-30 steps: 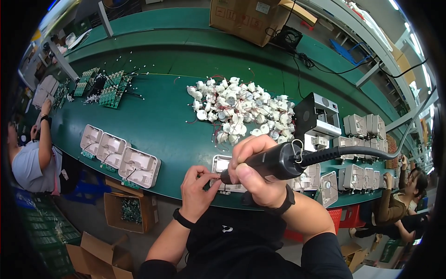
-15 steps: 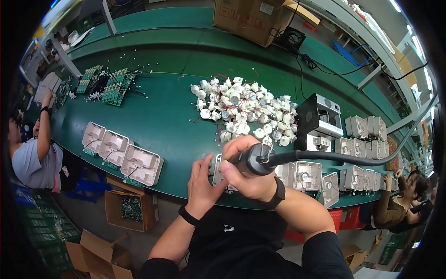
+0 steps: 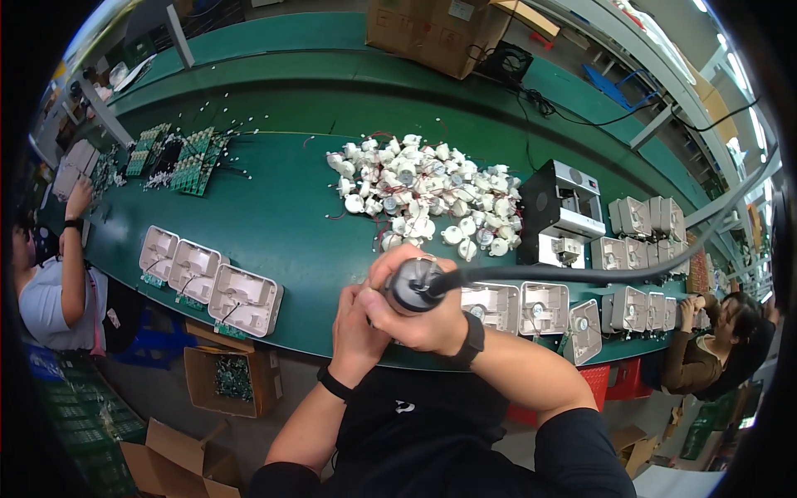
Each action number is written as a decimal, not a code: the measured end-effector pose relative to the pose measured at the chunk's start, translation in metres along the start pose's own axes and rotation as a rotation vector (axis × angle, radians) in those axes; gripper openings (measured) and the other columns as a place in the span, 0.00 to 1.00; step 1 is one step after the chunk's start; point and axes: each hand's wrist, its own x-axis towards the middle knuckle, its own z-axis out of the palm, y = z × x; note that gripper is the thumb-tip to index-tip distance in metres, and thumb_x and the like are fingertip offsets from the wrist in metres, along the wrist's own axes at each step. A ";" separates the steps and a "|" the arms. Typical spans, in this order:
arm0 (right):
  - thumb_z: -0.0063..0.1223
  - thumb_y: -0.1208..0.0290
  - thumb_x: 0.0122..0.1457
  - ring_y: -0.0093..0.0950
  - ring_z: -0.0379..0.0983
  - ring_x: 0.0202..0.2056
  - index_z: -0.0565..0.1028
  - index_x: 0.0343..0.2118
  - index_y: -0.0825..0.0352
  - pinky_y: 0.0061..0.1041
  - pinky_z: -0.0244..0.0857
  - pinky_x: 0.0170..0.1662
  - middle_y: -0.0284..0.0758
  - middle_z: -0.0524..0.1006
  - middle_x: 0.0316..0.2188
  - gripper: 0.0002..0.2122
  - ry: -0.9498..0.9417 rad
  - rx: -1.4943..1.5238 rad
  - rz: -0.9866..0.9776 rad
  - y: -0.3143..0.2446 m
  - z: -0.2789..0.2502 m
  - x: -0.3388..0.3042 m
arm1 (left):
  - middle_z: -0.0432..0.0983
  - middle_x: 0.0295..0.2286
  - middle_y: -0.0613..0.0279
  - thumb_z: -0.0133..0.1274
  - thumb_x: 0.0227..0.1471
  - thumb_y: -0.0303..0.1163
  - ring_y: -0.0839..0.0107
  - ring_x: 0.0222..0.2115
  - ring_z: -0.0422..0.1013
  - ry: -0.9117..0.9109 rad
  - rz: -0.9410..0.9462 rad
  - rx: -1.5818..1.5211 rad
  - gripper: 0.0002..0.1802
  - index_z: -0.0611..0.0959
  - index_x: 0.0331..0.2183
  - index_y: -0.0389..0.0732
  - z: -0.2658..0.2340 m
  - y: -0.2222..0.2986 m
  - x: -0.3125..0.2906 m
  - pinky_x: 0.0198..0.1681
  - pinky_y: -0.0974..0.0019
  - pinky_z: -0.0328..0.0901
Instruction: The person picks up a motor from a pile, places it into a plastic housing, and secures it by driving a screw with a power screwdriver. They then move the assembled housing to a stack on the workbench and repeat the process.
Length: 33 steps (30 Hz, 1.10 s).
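Observation:
In my right hand (image 3: 427, 319) is a black electric screwdriver (image 3: 413, 285), gripped upright with its thick cable running off to the right. My left hand (image 3: 357, 332) is pressed against the right one, its fingers bent and their tips hidden behind it. What lies under both hands at the table's near edge is covered. Just right of them stand open pale-grey plastic housings (image 3: 544, 308), some with a round part inside. Beyond the hands lies a large heap of white round parts with red wires (image 3: 415, 183).
A black and silver machine (image 3: 566, 212) stands right of the heap. More open housings (image 3: 245, 300) with green circuit boards line the left edge. Circuit boards (image 3: 198, 162) lie far left. Co-workers (image 3: 62, 290) sit at both ends. A cardboard box (image 3: 436, 35) stands at the back.
My right hand and the screwdriver have moved left and slightly down, up against my left hand. The housing seen between my hands before is now hidden. The whole view has shifted slightly.

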 end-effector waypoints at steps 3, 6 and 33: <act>0.69 0.72 0.47 0.28 0.76 0.26 0.75 0.30 0.67 0.26 0.70 0.32 0.37 0.77 0.25 0.11 0.144 -0.047 -0.052 0.000 -0.002 0.000 | 0.73 0.48 0.51 0.63 0.48 0.31 0.56 0.41 0.73 -0.006 -0.050 -0.228 0.26 0.76 0.49 0.38 0.002 0.035 0.015 0.45 0.60 0.69; 0.69 0.71 0.46 0.36 0.75 0.25 0.75 0.30 0.67 0.29 0.68 0.30 0.39 0.76 0.24 0.12 0.176 -0.063 -0.217 0.002 0.017 0.010 | 0.71 0.50 0.56 0.58 0.56 0.31 0.64 0.48 0.70 0.000 -0.270 -0.493 0.21 0.74 0.49 0.36 -0.007 0.023 0.007 0.51 0.60 0.66; 0.68 0.61 0.56 0.17 0.71 0.24 0.73 0.34 0.67 0.20 0.69 0.26 0.27 0.75 0.25 0.16 1.045 -0.484 -0.226 -0.131 -0.312 0.016 | 0.76 0.43 0.50 0.58 0.61 0.32 0.62 0.39 0.72 -0.068 -0.221 -0.071 0.26 0.73 0.57 0.32 -0.026 0.046 0.003 0.42 0.61 0.69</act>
